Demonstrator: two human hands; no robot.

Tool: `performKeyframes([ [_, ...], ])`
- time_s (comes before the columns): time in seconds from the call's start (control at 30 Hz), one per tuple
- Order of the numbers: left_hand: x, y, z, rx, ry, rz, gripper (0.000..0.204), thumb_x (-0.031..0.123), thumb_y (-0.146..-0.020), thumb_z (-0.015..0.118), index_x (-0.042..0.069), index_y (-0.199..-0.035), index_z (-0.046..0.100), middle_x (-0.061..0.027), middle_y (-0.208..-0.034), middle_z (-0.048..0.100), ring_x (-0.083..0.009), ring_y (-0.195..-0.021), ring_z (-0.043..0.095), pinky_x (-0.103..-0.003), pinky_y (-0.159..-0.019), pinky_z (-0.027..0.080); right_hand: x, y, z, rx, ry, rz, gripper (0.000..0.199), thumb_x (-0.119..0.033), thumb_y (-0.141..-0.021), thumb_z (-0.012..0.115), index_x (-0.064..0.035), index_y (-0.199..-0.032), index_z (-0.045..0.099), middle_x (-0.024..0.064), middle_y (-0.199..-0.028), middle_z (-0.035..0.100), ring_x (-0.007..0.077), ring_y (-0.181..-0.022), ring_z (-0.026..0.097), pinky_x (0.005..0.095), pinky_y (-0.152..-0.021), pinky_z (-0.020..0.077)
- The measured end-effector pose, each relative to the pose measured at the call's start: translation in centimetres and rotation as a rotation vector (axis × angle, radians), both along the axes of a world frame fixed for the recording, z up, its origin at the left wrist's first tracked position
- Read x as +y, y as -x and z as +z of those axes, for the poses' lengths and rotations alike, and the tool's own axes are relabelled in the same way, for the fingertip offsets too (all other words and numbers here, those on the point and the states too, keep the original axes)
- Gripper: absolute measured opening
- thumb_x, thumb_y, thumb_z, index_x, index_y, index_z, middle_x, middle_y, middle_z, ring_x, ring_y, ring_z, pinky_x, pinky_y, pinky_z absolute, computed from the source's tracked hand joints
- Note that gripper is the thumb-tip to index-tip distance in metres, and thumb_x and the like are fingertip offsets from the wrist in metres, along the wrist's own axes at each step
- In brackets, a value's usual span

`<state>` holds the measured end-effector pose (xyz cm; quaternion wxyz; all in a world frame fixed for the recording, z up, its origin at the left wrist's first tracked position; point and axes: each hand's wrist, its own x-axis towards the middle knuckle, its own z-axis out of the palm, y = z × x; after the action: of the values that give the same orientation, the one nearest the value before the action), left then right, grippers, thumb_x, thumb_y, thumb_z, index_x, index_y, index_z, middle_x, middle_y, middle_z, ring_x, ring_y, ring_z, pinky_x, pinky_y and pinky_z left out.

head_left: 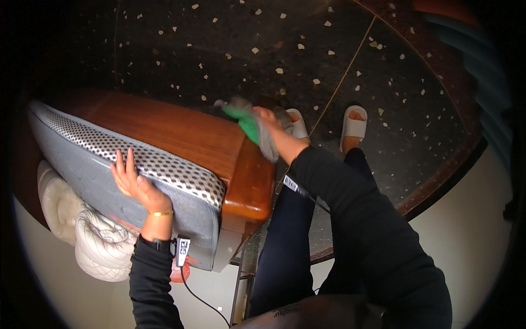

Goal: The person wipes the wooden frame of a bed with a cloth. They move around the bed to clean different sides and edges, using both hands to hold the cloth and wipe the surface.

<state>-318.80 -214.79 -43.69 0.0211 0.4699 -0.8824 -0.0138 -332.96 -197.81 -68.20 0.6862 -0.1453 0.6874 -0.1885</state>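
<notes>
My left hand (137, 183), with a gold bracelet at the wrist, lies with its fingers stretched out against a thick grey cushion (156, 189). The cushion stands on its edge on a brown wooden bench (181, 123), and its narrow side has a black-and-white dotted band. Over the bench's end my right hand (271, 123) is closed on a grey and green cloth (249, 123). The cloth hangs bunched along the wooden edge; some of the fingers are hidden in it.
Two rolled cream quilted bundles (104, 241) lie behind the cushion at the left. A red object (179, 272) shows below it. My slippers (354, 123) rest on the dark speckled floor (307, 49). A cable (200, 299) runs near my left forearm. Blue-green folds (482, 77) hang at the far right.
</notes>
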Motion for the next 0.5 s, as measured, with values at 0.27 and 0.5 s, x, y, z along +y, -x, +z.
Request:
performKeyframes([
  [0.27, -0.1, 0.1, 0.7, -0.084, -0.080, -0.014, 0.068, 0.047, -0.094, 0.014, 0.000, -0.125, 0.053, -0.0178, -0.134, 0.046, -0.0354, -0.132, 0.027, -0.048, -0.111, 0.009, -0.7, 1.6, -11.3, -0.025, -0.466, -0.591, 0.043, -0.036, -0.096, 0.038, -0.0213, -0.137, 0.039, 0.0052, -0.143, 0.032, 0.0232, -0.129, 0.031, 0.0422, -0.107, 0.0193],
  [0.5, 0.0, -0.1, 0.5, -0.054, -0.083, -0.034, 0.067, 0.048, -0.094, 0.016, 0.002, -0.124, 0.055, -0.0152, -0.132, 0.049, -0.0358, -0.131, 0.029, -0.048, -0.110, 0.011, 3.6, 1.1, -8.2, -0.197, -0.444, -0.831, 0.043, -0.038, -0.096, 0.039, -0.0199, -0.135, 0.041, 0.0048, -0.140, 0.037, 0.0225, -0.126, 0.035, 0.0405, -0.104, 0.0243],
])
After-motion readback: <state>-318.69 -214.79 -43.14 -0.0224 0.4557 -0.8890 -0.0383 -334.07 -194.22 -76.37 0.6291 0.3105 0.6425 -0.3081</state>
